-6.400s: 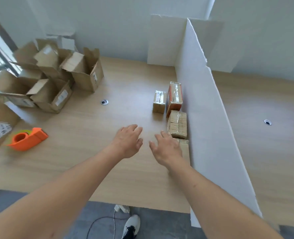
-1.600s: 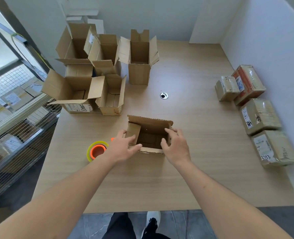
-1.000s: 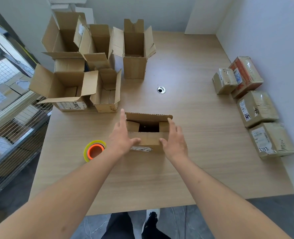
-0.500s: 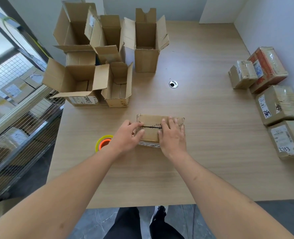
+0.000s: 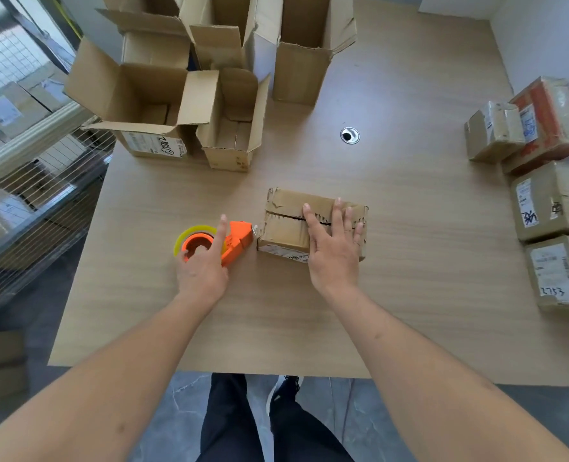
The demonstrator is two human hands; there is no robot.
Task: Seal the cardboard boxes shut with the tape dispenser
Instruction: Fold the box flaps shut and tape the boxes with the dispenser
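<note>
Two hands work over the wooden tabletop (image 5: pixel 409 295). The right hand (image 5: pixel 334 251) lies flat, fingers straight and spread, pressing down the folded flaps of a small cardboard box (image 5: pixel 289 218) near the middle, its centre seam untaped. The left hand (image 5: pixel 203 268) rests on the orange tape dispenser (image 5: pixel 235 240) just left of the box, index finger extended along it, the other fingers' grip hidden. Several open boxes (image 5: pixel 150 105) stand at the far left; four taped parcels (image 5: pixel 549 201) line the right edge.
</note>
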